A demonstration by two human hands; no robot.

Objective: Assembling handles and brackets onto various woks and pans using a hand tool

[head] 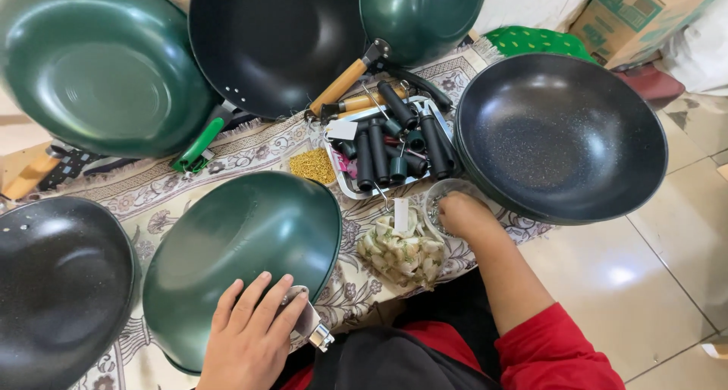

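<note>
**Hands at a green wok among stacked pans**

Nearest the wearer, the left hand (pixel 250 337) lies flat on the near rim of a green wok (pixel 243 246), fingers spread apart and draped over the metal handle bracket (pixel 311 323) that sticks out from that rim. The wok sits on a patterned mat (pixel 159 193), its bowl facing up.

To the right of the green wok lies a clear bag of pale handle pieces (pixel 402 253), with a small white tag on top. Just beyond that bag, the right hand (pixel 464 214) dips into a small clear bowl (pixel 447 200); its fingertips are curled down inside and hidden, so I cannot tell whether they pinch anything. The red sleeve (pixel 546 352) runs back toward the wearer.

Left of the green wok, a black wok (pixel 61 284) rests at the mat's edge.

Behind the green wok, a tray of black handles (pixel 390 143) stands beside a little heap of yellow screws (pixel 312 165). Right of that tray sits a stack of black speckled woks (pixel 561 132).

Farthest from the green wok, three more pans lean together: a large green one (pixel 98 64), a black wok with a wooden handle (pixel 273 41), and another green pan (pixel 421 14). A cardboard box (pixel 644 18) stands at the far right.
</note>
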